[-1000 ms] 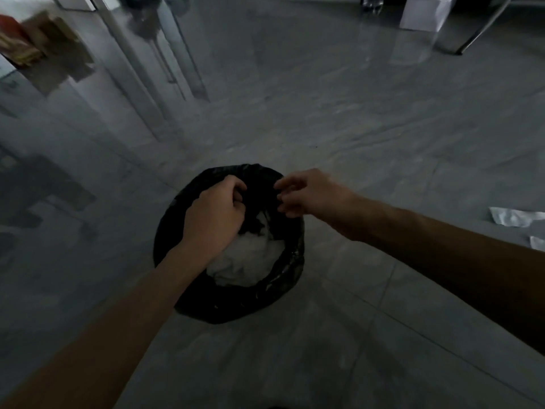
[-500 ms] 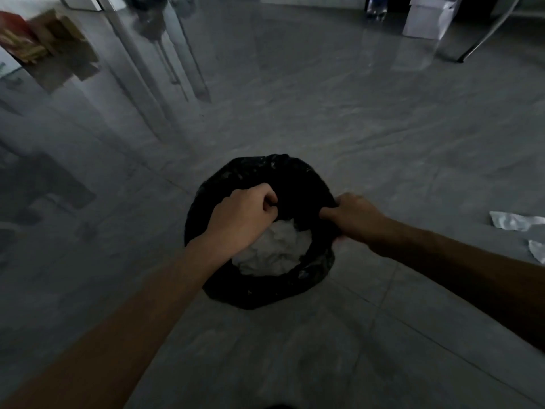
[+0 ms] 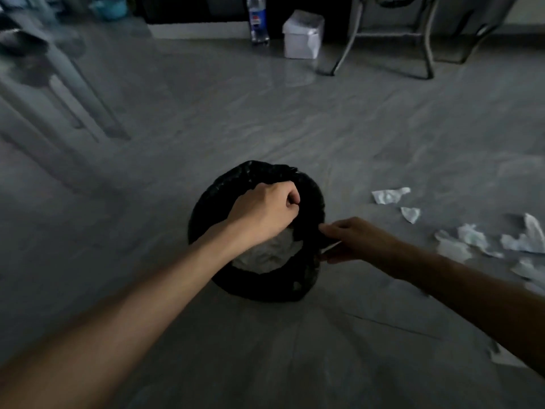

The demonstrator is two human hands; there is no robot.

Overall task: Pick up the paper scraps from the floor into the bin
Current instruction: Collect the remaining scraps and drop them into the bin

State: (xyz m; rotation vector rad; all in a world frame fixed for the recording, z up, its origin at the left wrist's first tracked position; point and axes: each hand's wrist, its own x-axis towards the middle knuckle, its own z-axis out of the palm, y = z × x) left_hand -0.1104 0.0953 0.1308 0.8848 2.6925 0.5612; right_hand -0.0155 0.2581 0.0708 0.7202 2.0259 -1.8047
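A round bin lined with a black bag stands on the grey tiled floor, with crumpled white paper inside it. My left hand is over the bin's opening, fingers closed on the bag's far rim. At the bin's right edge, my right hand pinches the bag's rim. Several torn white paper scraps lie on the floor to the right of the bin, some crumpled.
At the back stand a plastic bottle, a white box and metal chair legs. Reflections of furniture streak the glossy floor at the left. Another scrap lies under my right forearm.
The view has tilted up and swung right, bringing more scraps and the back wall into sight. My right hand moved from the bag's top edge to its right rim and gripped it.
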